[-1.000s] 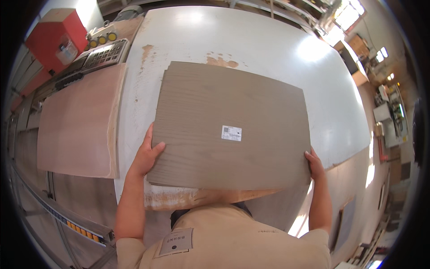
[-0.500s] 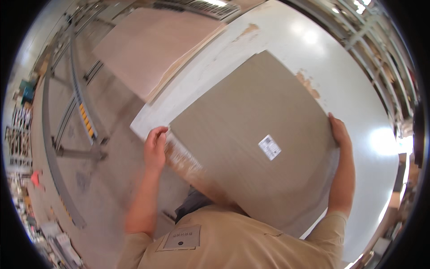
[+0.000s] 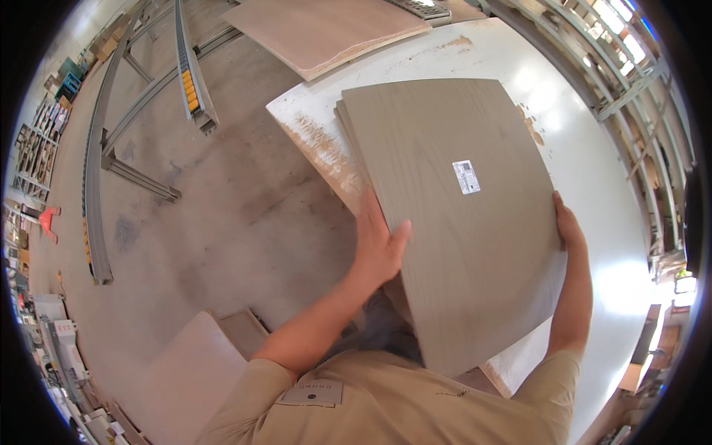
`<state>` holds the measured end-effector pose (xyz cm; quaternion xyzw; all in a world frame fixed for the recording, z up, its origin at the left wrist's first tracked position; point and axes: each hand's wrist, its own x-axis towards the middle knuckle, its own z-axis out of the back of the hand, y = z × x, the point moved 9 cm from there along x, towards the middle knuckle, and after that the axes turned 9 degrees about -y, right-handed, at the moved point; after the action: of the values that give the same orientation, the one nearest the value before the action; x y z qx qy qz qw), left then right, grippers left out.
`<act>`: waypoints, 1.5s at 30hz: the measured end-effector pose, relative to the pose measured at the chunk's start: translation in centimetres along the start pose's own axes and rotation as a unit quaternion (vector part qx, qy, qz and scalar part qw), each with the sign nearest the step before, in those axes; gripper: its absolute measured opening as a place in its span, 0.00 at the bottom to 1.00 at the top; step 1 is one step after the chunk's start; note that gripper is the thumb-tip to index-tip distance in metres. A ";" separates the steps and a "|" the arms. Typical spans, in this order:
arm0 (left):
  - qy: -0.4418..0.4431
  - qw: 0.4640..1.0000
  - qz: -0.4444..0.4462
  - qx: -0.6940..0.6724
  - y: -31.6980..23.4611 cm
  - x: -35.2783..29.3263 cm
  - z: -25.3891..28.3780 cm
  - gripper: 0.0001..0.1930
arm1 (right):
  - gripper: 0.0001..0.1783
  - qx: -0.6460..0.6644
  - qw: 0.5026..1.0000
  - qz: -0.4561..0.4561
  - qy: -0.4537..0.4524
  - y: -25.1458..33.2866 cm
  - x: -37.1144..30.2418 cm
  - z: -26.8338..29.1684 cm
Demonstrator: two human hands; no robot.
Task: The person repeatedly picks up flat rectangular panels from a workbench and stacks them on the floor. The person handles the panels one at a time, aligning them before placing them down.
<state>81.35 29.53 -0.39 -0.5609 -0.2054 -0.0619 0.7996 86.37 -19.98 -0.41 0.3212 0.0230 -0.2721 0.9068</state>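
Note:
A flat grey-brown wood-grain panel (image 3: 475,245) with a white label (image 3: 466,177) lies tilted over the near edge of a white worktable (image 3: 593,178). At its far left, the edge of at least one more panel (image 3: 345,127) shows beneath. My left hand (image 3: 380,239) grips the left edge, thumb on the top face and the other fingers along the side. Round the right edge, my right hand (image 3: 569,222) holds the same panel; its fingertips below are hidden. The panel's near corner reaches close to my body.
Pinkish-brown boards (image 3: 334,33) lie at the table's far left end. The table's left edge (image 3: 319,148) is worn and chipped. A metal roller conveyor frame (image 3: 141,104) stands on the floor to the left. Another pale board (image 3: 196,356) is low at the near left. Metal racking (image 3: 630,81) lines the right.
My left hand has moved right and nearer along the panel's left edge, thumb now on top. The panel has turned so its left edge runs more towards me. The head view has shifted.

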 end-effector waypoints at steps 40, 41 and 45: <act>-0.435 0.657 0.492 -0.371 1.0 -31.0 2.4 0.26 | 0.36 -0.019 0.920 0.191 0.342 19.9 13.6 -7.0; -0.377 0.703 0.487 -0.354 1.9 -28.7 2.2 0.26 | 0.38 -0.015 0.926 0.146 0.348 17.9 14.6 -7.2; -0.437 0.727 0.442 -0.293 1.2 -26.2 6.5 0.29 | 0.36 0.113 0.852 0.196 0.473 19.6 15.0 -16.3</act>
<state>56.26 32.53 -9.96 -0.7597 -0.2326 0.4934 0.3541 111.21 -4.79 -5.44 0.5089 0.3548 0.0948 0.7786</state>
